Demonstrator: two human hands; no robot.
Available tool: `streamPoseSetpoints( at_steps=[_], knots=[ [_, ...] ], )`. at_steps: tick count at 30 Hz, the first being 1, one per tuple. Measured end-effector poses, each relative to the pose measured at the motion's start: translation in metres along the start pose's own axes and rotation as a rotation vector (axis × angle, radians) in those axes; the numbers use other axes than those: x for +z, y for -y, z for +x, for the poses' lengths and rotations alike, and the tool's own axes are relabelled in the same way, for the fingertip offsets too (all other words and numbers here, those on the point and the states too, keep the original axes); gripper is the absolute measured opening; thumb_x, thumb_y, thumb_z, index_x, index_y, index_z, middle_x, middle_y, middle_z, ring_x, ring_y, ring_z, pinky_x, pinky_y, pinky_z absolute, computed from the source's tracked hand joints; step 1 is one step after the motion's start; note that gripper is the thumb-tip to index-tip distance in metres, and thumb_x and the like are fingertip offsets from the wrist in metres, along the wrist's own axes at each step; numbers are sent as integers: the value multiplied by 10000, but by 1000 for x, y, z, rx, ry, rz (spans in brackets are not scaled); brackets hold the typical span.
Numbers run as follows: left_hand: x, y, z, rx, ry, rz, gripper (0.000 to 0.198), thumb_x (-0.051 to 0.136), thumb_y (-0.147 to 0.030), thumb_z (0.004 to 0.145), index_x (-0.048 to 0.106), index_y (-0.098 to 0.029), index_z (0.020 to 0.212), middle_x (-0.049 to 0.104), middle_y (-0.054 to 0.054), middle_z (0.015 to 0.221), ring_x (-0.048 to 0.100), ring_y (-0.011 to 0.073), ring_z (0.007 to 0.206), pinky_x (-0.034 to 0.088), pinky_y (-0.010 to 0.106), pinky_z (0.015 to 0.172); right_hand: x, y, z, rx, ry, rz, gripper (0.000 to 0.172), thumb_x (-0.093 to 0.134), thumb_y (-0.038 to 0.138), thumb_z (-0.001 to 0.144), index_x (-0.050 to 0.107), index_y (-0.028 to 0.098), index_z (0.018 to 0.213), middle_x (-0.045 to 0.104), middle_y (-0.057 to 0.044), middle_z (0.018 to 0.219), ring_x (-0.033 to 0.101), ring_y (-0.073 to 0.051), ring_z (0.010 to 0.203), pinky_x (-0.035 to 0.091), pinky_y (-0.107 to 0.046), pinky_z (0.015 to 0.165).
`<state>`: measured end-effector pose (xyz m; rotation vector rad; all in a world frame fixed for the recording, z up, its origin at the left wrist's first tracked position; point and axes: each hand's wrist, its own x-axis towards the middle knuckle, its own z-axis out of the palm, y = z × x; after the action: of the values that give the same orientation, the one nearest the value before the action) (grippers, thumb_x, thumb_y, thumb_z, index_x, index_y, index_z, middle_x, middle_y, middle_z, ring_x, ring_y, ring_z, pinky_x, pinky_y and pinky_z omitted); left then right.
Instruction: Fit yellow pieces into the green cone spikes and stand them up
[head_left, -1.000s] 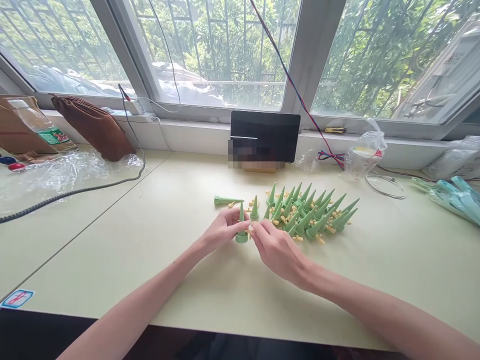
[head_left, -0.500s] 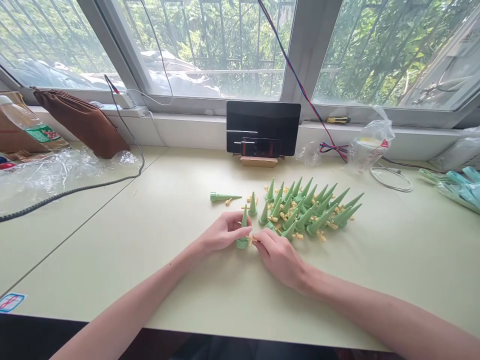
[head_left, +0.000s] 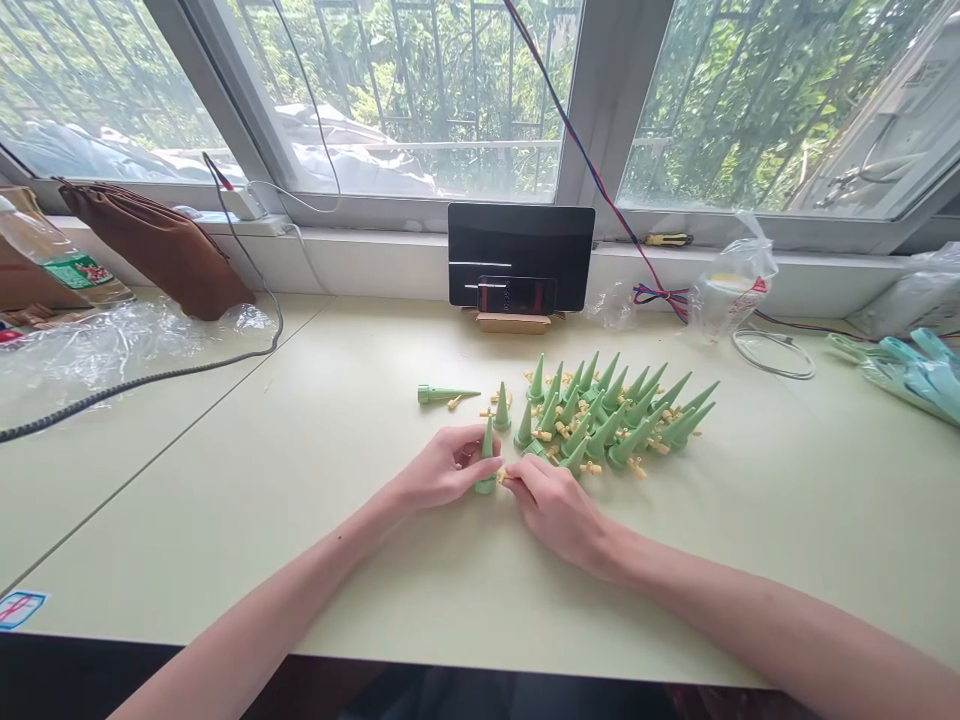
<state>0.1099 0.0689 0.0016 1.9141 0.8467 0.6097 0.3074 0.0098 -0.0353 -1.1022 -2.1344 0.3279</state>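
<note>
My left hand [head_left: 442, 470] is closed around a green plant watering spike [head_left: 488, 438], which stands upright with its point upward and its wide base near the table. A small yellow valve [head_left: 504, 478] sits at the spike's side, pinched between the thumb and fingertips of my right hand [head_left: 559, 508]. How far the valve reaches into the spike is hard to see. Just behind my left fingers stands another green spike [head_left: 502, 412], with yellow valves by it. A separate green spike [head_left: 448, 394] lies on its side farther left, a loose yellow valve [head_left: 454, 403] in front of it.
Many green spikes with yellow valves form a cluster [head_left: 611, 415] right of my hands. A tablet [head_left: 521, 240] and a phone [head_left: 517, 295] lean at the back. A bagged cup [head_left: 729, 300], a coiled white cable [head_left: 774, 355] and a brown pouch [head_left: 161, 250] lie around the table.
The camera view has shifted slightly. Both hands keep their hold at nearly the same place, and the yellow valve shows a little less between my right fingers and the spike.
</note>
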Motion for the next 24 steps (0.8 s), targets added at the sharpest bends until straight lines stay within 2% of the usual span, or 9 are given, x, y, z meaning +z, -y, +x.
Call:
streamPoseSetpoints(
  at_steps=[17, 21, 24],
  knots=[
    [4, -1, -1, 73, -55, 65, 205, 577, -334, 936, 647, -152, 875, 583, 21, 722, 424, 111, 581, 393, 252, 552, 0, 2, 0, 36, -15, 18, 268, 378, 169, 1022, 514, 193, 793, 550, -19, 718, 468, -140, 568, 381, -265, 535],
    [-3, -5, 0, 61, -31, 39, 232, 603, -355, 917, 665, -153, 1012, 626, 52, 842, 478, 115, 613, 438, 255, 573, 1, 2, 1, 40, -79, 27, 265, 402, 201, 1028, 547, 192, 807, 543, -9, 703, 466, -133, 558, 389, -257, 532],
    [-11, -9, 0, 29, 43, 40, 299, 622, -361, 907, 637, -181, 1145, 638, 49, 889, 495, 113, 611, 435, 251, 575, 2, 1, 2, 33, -158, 62, 232, 422, 222, 1033, 579, 191, 864, 574, -21, 741, 515, -141, 606, 425, -255, 565]
  ],
)
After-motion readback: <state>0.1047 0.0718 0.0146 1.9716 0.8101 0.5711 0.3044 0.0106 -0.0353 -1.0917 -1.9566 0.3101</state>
